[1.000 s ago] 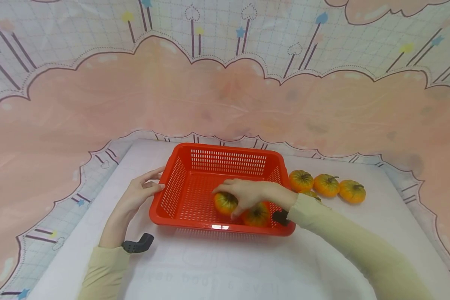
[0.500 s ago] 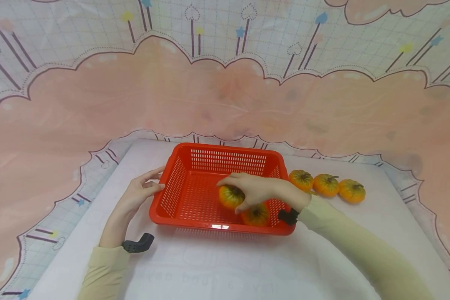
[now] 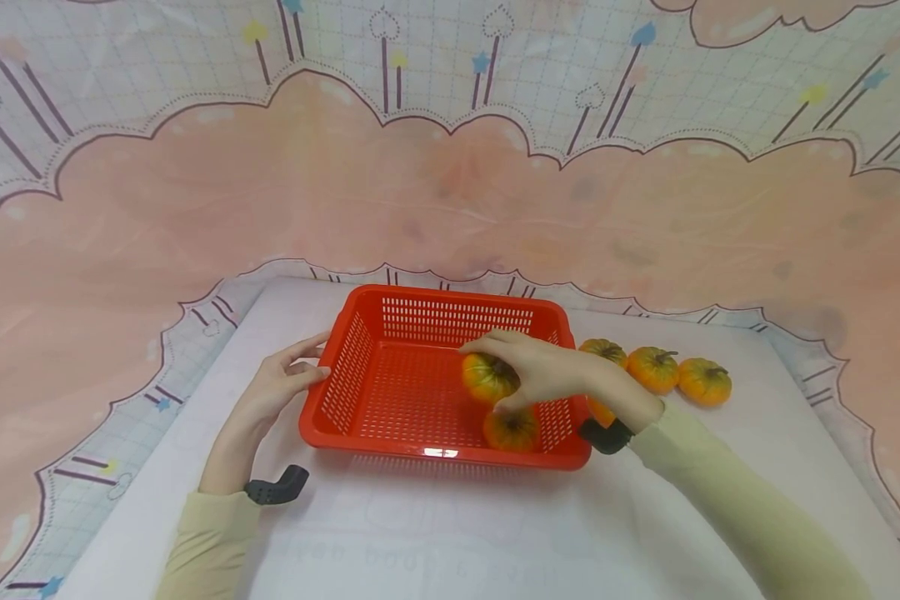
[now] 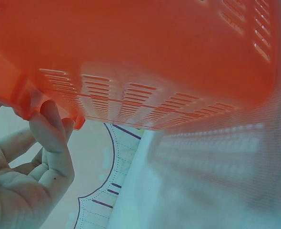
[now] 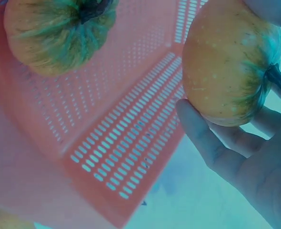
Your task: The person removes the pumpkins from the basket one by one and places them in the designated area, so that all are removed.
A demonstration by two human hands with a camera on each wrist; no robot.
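Head view: right grip (image 3: 536,367) held a pumpkin (image 3: 487,380) over the red basket (image 3: 390,452), just behind a second pumpkin (image 3: 512,432) inside it. Left grip (image 3: 273,383) held the basket's left rim. Other pumpkins (image 3: 652,370) sat on the white worktop (image 3: 390,533), right of the basket.

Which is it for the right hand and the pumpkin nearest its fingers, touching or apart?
Touching: the right wrist view shows the right hand curled around the pumpkin, a fingertip against its side.
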